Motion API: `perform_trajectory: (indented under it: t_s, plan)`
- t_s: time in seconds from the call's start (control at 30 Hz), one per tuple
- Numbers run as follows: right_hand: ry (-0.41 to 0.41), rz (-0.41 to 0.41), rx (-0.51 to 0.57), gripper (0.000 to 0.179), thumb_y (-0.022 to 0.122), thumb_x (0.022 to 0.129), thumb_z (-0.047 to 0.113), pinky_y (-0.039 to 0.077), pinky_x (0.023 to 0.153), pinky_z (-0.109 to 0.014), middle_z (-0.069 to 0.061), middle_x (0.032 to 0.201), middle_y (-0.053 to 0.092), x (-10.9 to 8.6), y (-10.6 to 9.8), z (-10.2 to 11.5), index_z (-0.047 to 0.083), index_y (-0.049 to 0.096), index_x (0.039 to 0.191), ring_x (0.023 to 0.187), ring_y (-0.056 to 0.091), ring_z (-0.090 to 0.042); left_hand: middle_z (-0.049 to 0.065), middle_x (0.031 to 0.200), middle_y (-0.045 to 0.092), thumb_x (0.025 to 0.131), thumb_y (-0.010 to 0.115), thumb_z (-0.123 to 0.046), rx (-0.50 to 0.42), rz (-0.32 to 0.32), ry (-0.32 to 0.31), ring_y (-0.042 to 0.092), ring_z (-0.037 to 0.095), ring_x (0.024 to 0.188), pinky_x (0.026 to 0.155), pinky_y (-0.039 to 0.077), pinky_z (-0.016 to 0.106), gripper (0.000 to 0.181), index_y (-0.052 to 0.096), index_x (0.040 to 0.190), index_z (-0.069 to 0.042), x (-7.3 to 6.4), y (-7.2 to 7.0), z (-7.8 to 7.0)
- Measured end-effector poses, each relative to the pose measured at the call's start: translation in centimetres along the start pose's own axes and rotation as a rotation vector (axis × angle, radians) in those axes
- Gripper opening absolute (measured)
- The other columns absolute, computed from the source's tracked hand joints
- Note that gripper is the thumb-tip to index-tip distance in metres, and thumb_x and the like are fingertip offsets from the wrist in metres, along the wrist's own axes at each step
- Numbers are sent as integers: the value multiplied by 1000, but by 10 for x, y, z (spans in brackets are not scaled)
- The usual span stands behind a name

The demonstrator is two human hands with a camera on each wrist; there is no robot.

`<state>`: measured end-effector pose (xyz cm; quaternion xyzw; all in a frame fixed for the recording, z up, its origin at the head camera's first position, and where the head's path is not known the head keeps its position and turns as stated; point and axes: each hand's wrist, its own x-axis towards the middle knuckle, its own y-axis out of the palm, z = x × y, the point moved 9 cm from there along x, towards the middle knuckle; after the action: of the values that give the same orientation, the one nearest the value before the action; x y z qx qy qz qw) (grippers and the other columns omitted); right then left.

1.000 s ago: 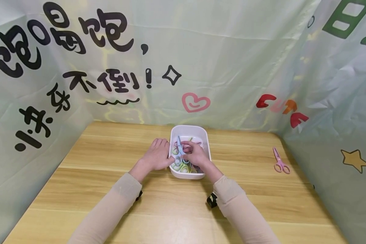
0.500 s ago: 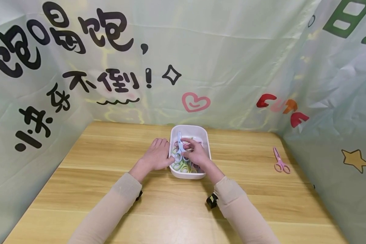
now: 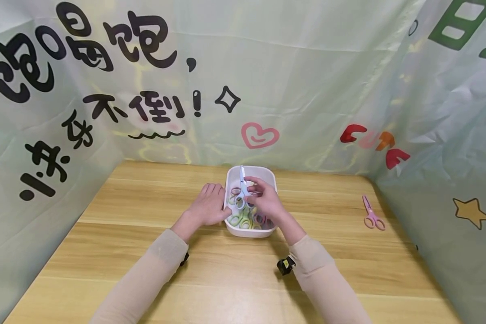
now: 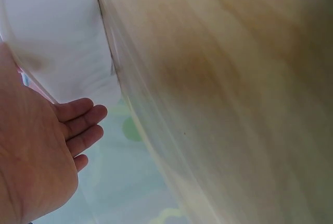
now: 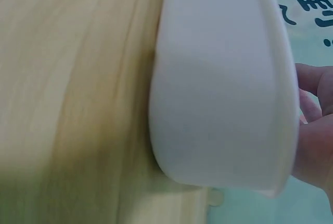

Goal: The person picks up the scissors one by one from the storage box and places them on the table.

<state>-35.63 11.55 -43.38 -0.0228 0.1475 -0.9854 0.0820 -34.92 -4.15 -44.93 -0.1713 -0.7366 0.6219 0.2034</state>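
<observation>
A white plastic box (image 3: 249, 233) stands on the table with several pairs of scissors in it, among them green-handled ones (image 3: 236, 220). My left hand (image 3: 208, 205) holds the box's left side, thumb hooked over the rim; in the left wrist view its fingers (image 4: 86, 125) lie along the outer wall. Over the box, my right hand (image 3: 266, 198) pinches a pair of light blue scissors (image 3: 241, 189) between thumb and fingers, blades pointing away from me. In the right wrist view the box wall hides most of that hand (image 5: 317, 130) and the scissors.
Pink scissors (image 3: 372, 216) lie on the right part of the wooden table (image 3: 227, 279). A printed cloth (image 3: 308, 90) hangs behind the table and along both sides.
My right hand has raised the light blue scissors from among the others and shifted slightly right and away from me. My left hand and the box have stayed in place.
</observation>
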Motion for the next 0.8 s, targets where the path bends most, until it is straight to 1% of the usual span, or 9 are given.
perform_trajectory:
  t_s: [0.2,0.33,0.5,0.7,0.8]
  plan:
    - [-31,-6,3,61,70,87,-8,57,81,-29,-19,115,67,-6,-10,9,10,59,144,96,65,-24,14,119,52,90,52,-47,-6,-4,-5,43,32,119,115,31,47,59,56,122,3,-1,0,2]
    - [-36,0,-5,61,70,88,-8,58,81,-28,-21,117,66,-12,-18,14,7,58,145,96,64,-23,14,119,51,90,52,-46,-10,-2,-3,43,33,119,115,30,48,59,56,122,3,-1,1,2]
    - [-46,-4,-29,61,70,87,-7,57,77,-26,-23,117,65,-20,-29,19,8,58,145,92,63,-22,15,120,51,91,51,-46,-12,-5,-1,43,33,120,116,29,48,59,55,122,4,0,1,2]
    - [-48,-7,-29,60,70,88,-7,58,76,-29,-23,116,64,-29,-40,21,8,58,145,90,63,-20,16,120,51,90,50,-46,12,-5,4,43,34,121,117,29,48,59,55,121,5,-1,2,2]
    - [-47,-13,-32,61,70,88,-6,58,76,-28,-22,117,64,-33,-46,20,8,58,146,90,62,-20,16,121,51,91,51,-46,7,-4,3,43,34,122,118,28,48,59,55,122,5,-1,2,2]
